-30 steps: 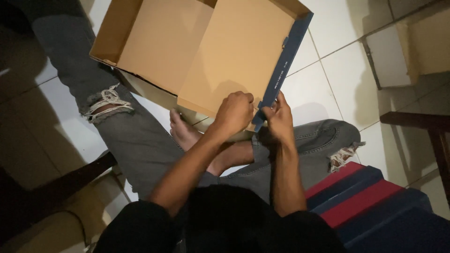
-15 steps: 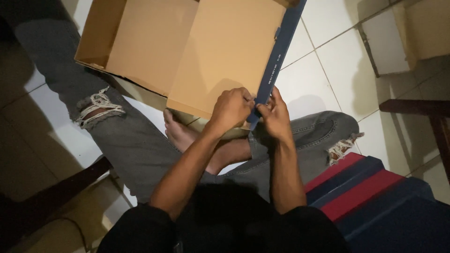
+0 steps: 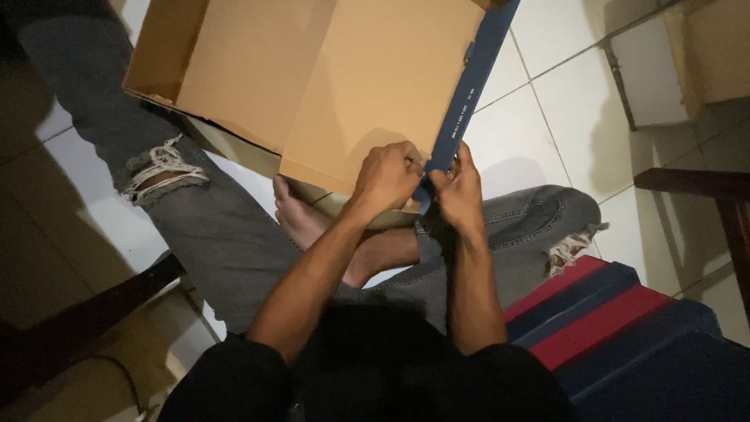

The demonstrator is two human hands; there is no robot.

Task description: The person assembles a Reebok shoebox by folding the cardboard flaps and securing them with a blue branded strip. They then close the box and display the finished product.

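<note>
**Both hands at the near corner of a flat cardboard box**

The person sits cross-legged on a white tiled floor (image 3: 562, 101), with a brown cardboard box (image 3: 344, 86) lying opened out across the knees. The left hand (image 3: 387, 178) is curled shut over the box's near edge, fingers pinching the brown panel. The right hand (image 3: 459, 191), just beside it, is closed on the lower end of the blue flap (image 3: 476, 86) that runs up the box's right side. The two hands almost touch at that corner. The step in hand appears to be folding or tucking the flap against the panel; the next move likely calls for a firm, matched pinch from both hands so the corner creases squarely. A red and blue cloth (image 3: 617, 320) lies right of the box, by the knee.
</note>
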